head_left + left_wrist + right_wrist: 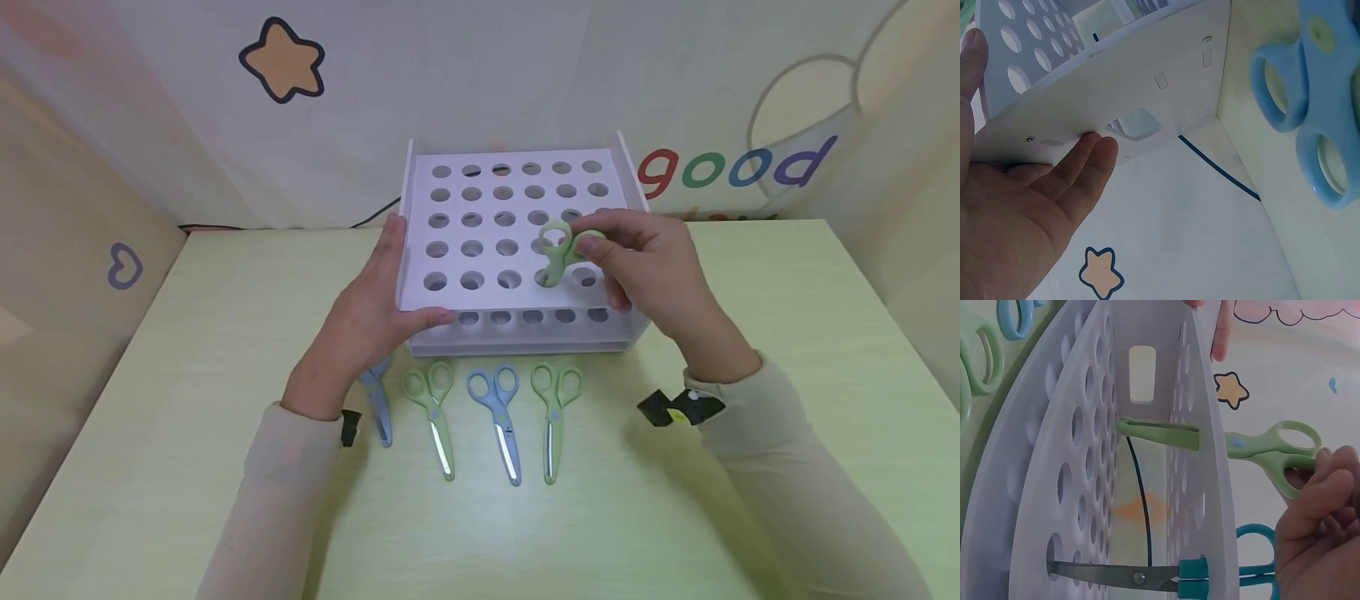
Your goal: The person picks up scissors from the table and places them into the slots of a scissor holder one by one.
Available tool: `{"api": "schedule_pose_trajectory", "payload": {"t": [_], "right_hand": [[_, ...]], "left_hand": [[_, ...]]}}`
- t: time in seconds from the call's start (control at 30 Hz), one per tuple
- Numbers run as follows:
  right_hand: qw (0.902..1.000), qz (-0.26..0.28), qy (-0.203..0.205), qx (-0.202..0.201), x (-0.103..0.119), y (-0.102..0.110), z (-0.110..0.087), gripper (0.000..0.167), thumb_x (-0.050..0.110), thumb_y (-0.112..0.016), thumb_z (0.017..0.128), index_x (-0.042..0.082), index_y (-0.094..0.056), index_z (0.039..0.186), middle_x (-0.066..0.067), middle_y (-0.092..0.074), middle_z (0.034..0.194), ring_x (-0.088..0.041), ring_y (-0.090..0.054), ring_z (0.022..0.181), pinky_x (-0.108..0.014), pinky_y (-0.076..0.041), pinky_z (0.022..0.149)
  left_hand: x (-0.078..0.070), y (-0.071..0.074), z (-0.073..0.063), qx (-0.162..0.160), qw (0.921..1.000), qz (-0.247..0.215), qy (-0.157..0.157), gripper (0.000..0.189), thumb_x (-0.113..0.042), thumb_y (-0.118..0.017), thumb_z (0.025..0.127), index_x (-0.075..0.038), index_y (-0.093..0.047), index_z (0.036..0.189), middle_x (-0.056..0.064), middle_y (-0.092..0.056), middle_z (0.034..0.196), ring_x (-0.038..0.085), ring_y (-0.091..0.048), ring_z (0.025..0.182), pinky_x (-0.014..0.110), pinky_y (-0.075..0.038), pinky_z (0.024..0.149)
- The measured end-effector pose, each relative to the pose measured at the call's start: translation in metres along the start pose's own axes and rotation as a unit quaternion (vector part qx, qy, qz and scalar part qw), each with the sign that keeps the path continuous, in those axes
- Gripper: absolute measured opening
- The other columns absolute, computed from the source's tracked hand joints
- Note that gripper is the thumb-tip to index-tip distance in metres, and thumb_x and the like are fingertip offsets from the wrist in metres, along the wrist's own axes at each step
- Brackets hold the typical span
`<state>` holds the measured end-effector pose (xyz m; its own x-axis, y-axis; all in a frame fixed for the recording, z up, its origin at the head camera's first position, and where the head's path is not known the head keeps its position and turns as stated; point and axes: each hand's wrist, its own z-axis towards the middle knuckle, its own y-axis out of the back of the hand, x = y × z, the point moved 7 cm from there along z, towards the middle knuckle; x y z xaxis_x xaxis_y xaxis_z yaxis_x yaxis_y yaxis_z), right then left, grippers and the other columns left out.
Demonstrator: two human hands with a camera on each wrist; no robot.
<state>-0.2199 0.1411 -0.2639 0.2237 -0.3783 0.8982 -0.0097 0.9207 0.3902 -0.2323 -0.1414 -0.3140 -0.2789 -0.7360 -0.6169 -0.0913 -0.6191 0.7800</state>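
My right hand pinches green scissors by one handle loop. Their blades pass through a hole in the upper panel of a white rack, and in the right wrist view the tip is close to the lower panel. Teal-handled scissors stand in another hole beside them, below my right hand in that view. My left hand lies against the rack's left corner, with fairly straight fingers touching the side wall and the thumb along the front edge.
On the table in front of the rack lie blue scissors, green scissors, more green scissors and blue scissors partly under my left wrist. A printed curtain hangs behind. A dark cord runs behind the rack.
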Motion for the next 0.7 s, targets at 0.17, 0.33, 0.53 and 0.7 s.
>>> {"api": "schedule_pose_trajectory", "payload": {"t": [0.17, 0.33, 0.53, 0.7], "right_hand": [[0.9986, -0.033, -0.033, 0.026, -0.003, -0.007, 0.000, 0.021, 0.013, -0.065, 0.100, 0.007, -0.074, 0.118, -0.010, -0.053, 0.061, -0.023, -0.046, 0.042, -0.029, -0.042, 0.045], [0.9949, -0.071, -0.058, 0.042, -0.007, -0.015, 0.000, 0.020, 0.013, -0.064, 0.101, 0.010, -0.073, 0.119, -0.013, -0.059, 0.071, -0.024, -0.048, 0.043, -0.028, -0.043, 0.046], [0.9920, -0.102, -0.047, 0.057, -0.007, -0.020, -0.001, 0.022, 0.013, -0.063, 0.101, 0.010, -0.072, 0.121, -0.014, -0.059, 0.075, -0.023, -0.049, 0.043, -0.028, -0.041, 0.045], [0.9896, -0.122, -0.041, 0.063, -0.005, -0.023, -0.001, 0.023, 0.012, -0.063, 0.101, 0.010, -0.072, 0.123, -0.014, -0.060, 0.075, -0.024, -0.050, 0.043, -0.028, -0.042, 0.046]], "left_hand": [[-0.001, 0.001, -0.001, -0.001, 1.0000, 0.000, -0.002, 0.125, -0.044, -0.086, 0.079, -0.029, 0.006, 0.163, -0.007, 0.000, 0.169, 0.028, -0.044, 0.129, 0.046, -0.045, 0.096], [-0.001, 0.001, -0.001, -0.001, 1.0000, 0.005, -0.002, 0.125, -0.044, -0.086, 0.080, -0.028, 0.006, 0.163, -0.007, 0.000, 0.169, 0.028, -0.045, 0.127, 0.046, -0.046, 0.095], [-0.001, 0.000, -0.001, 0.001, 1.0000, 0.007, 0.005, 0.126, -0.045, -0.086, 0.079, -0.029, 0.006, 0.163, -0.008, 0.001, 0.169, 0.028, -0.044, 0.129, 0.046, -0.046, 0.096], [0.000, 0.000, 0.000, 0.002, 0.9999, 0.010, 0.006, 0.126, -0.046, -0.086, 0.079, -0.029, 0.007, 0.163, -0.007, 0.002, 0.169, 0.028, -0.043, 0.131, 0.047, -0.044, 0.099]]}}
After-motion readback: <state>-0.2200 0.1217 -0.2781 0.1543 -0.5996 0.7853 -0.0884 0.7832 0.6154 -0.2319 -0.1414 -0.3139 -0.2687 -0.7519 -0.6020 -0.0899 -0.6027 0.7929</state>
